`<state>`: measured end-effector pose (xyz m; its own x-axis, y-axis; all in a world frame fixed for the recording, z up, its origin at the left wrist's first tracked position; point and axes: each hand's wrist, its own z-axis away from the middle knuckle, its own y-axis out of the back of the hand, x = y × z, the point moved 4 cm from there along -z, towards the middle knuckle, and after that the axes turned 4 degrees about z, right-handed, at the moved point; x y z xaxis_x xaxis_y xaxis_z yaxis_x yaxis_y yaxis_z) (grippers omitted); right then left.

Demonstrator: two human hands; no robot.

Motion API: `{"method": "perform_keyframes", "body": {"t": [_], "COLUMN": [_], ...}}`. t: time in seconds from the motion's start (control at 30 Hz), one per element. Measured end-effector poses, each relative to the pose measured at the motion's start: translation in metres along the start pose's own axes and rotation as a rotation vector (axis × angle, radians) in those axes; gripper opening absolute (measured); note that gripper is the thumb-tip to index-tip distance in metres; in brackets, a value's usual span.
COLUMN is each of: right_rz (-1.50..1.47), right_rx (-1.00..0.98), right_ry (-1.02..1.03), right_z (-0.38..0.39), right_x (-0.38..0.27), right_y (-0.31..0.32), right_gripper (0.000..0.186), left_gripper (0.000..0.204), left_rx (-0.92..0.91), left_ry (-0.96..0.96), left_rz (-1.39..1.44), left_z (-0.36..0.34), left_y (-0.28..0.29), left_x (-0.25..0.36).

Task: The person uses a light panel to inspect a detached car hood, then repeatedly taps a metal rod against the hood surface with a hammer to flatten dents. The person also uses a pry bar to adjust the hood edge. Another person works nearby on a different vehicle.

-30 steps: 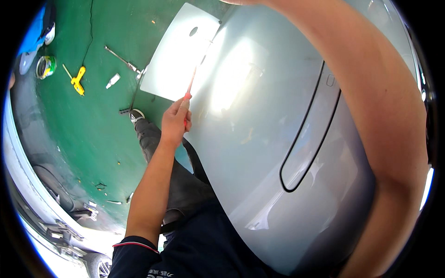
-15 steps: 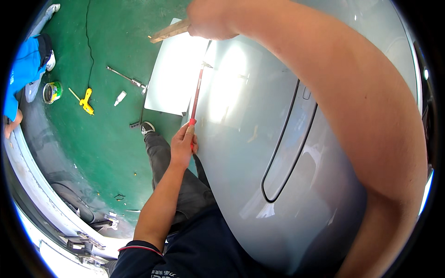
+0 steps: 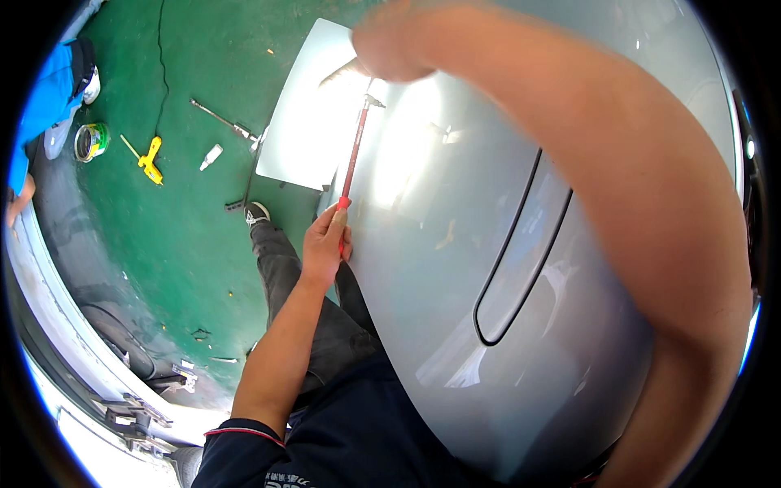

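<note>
My left hand (image 3: 325, 242) is wrapped around the red grip of a slim rod tool (image 3: 355, 159). The tool's small metal head lies at the surface of a silver-grey car body panel (image 3: 431, 301). Over the far part of the panel, my right hand (image 3: 394, 47) is closed on a wooden stick (image 3: 340, 74), smeared by motion, close to that metal head. Whether the stick touches it I cannot tell. My right arm arches across the panel and hides part of its long black-edged outline (image 3: 504, 244).
A brightly lit white board (image 3: 297, 138) stands beyond the panel's left edge. On the green floor lie a yellow glue gun (image 3: 150, 161), a small white bottle (image 3: 211, 157), a metal rod tool (image 3: 224, 119) and an open tin (image 3: 91, 142). Another person in blue (image 3: 45, 98) is at far left.
My right hand with the wooden stick has moved right and slightly down, nearer the tool's head. My left hand and the red tool have shifted slightly rightward in the picture.
</note>
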<state>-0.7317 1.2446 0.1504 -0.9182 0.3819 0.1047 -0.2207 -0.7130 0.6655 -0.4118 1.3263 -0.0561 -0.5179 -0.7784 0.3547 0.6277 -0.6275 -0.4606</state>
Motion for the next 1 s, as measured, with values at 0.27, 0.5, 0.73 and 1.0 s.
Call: {"method": "perform_keyframes", "body": {"t": [0.27, 0.5, 0.73, 1.0], "right_rz": [-0.081, -0.024, -0.034, -0.039], "right_rx": [0.082, 0.122, 0.078, 0.014], "right_ry": [-0.050, -0.016, 0.013, 0.009], "right_z": [0.000, -0.001, -0.001, 0.001], "right_x": [0.001, 0.010, 0.004, -0.002], "right_y": [0.001, 0.003, 0.004, 0.007], "right_gripper": [0.032, 0.032, 0.032, 0.033], "left_gripper": [0.036, 0.036, 0.037, 0.038], "left_rx": [0.016, 0.018, 0.011, 0.022], "left_ry": [-0.020, -0.016, -0.021, 0.004], "left_rz": [-0.021, -0.033, -0.049, -0.008], "left_z": [-0.003, -0.008, -0.005, 0.013], "left_y": [-0.001, -0.006, 0.002, 0.009], "left_x": [-0.002, -0.001, -0.002, -0.011]}}
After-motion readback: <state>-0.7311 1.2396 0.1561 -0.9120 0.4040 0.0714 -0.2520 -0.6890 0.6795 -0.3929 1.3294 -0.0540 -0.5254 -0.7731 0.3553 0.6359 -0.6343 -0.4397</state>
